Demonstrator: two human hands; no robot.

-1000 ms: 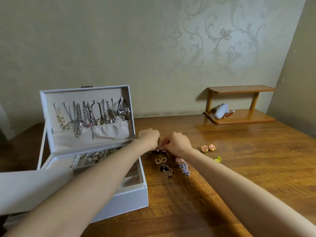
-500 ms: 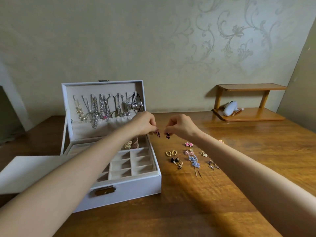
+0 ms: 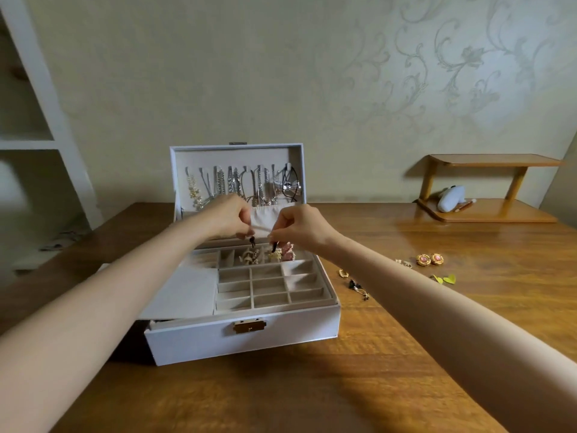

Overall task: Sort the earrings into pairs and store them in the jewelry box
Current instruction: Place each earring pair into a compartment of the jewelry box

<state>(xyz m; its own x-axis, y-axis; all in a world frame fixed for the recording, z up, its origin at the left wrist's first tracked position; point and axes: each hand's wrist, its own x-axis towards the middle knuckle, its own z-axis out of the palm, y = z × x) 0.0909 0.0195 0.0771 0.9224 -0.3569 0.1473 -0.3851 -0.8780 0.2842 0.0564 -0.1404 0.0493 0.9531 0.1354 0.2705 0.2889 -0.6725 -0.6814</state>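
Note:
A white jewelry box (image 3: 193,342) stands open on the wooden table, its lid upright with necklaces hung inside. Both hands hover over its back compartments. My left hand (image 3: 229,218) pinches a small dark earring (image 3: 252,242) that dangles below the fingertips. My right hand (image 3: 299,226) pinches its matching dark earring (image 3: 274,247). Beige and pink earrings (image 3: 288,253) lie in the back row of compartments under the hands. More earrings lie on the table to the right: a gold hoop (image 3: 343,273), a black pair (image 3: 356,285) and two round gold-and-pink studs (image 3: 430,259).
Green leaf-shaped pieces (image 3: 446,279) lie near the studs. A small wooden shelf (image 3: 487,210) holding a white object stands at the back right by the wall. A white shelving unit (image 3: 46,142) is at the far left. The box's grid compartments (image 3: 271,284) nearer me hold nothing.
Both hands lifted a dark earring each from the table and carried them left, over the back of the jewelry box. The view has turned towards the box.

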